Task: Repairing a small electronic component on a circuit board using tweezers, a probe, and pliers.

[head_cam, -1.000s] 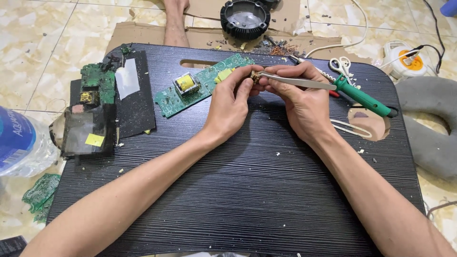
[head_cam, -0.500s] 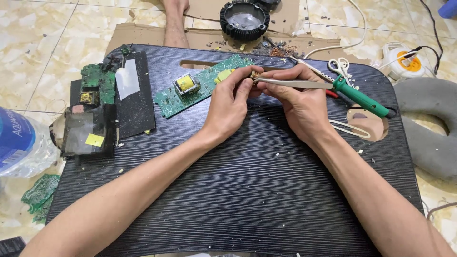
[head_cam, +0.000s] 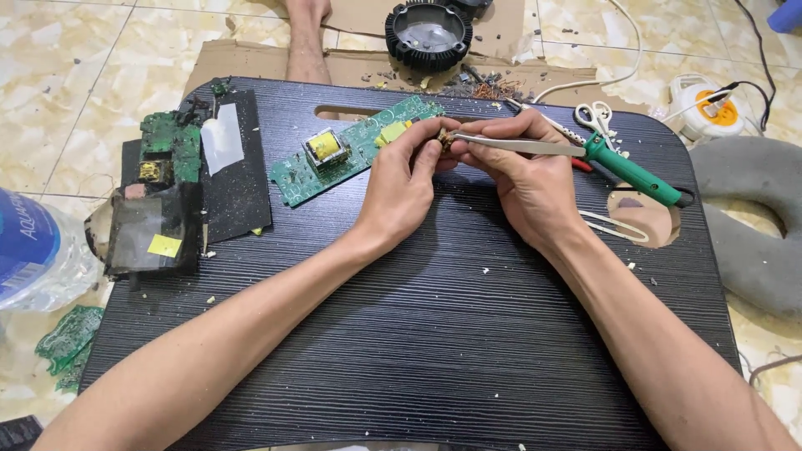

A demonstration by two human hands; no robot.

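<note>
Almost nothing has shifted since the earlier frames: both hands stay together near the far middle of the black ribbed lap table (head_cam: 434,334), and the grip looks the same, so the work on the small part seems to be continuing in place rather than ending.

Nearest, both forearms run up from the near edge. The left hand (head_cam: 401,179) is closed narrow, its fingertips pinching a small brownish component (head_cam: 444,136); what kind of part it is cannot be told. The right hand (head_cam: 522,171) is curled around metal tweezers (head_cam: 518,145), whose tips meet that component.

Just beyond the right hand, toward the far right corner, a green-handled soldering iron (head_cam: 631,171) lies across the table's cut-out, with small scissors (head_cam: 595,117) behind it. Left of the hands a long green circuit board (head_cam: 355,150) with a yellow-wrapped transformer lies slanted. At the left edge sit a black sheet (head_cam: 238,179), another green board (head_cam: 171,146) and a dark module with a yellow sticker (head_cam: 154,234).

Off the table, a plastic water bottle (head_cam: 33,250) lies at the left, a black finned housing (head_cam: 428,35) rests on cardboard beyond the far edge, and a grey cushion (head_cam: 752,225) curves at the right.
</note>
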